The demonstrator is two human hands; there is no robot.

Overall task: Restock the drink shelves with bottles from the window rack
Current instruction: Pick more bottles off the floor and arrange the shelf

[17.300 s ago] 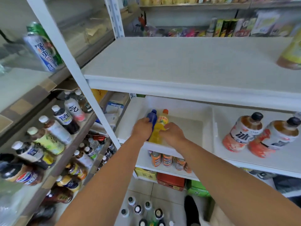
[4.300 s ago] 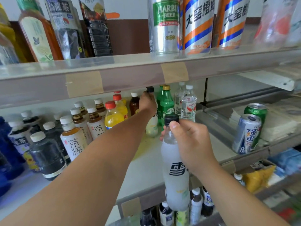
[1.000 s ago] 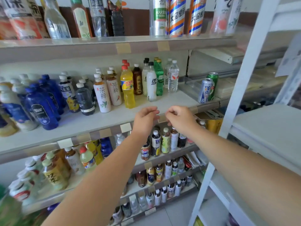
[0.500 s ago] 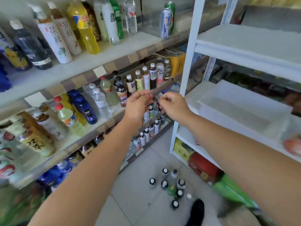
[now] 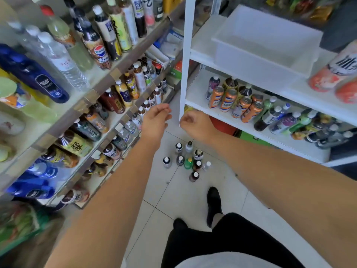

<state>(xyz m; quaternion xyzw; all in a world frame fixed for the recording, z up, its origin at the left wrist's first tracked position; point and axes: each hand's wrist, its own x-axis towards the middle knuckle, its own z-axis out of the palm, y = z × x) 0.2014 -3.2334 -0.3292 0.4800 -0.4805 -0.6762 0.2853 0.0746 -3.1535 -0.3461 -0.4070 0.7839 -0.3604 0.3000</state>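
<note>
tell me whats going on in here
A person stands between a bottle rack and a white shelf, restocking drinks. Neither hand holds anything at this moment: the left hand is open and the right hand has its fingers curled, both held out above a cluster of bottles standing on the floor. The shelf's lower tier already holds cans and bottles.
</note>
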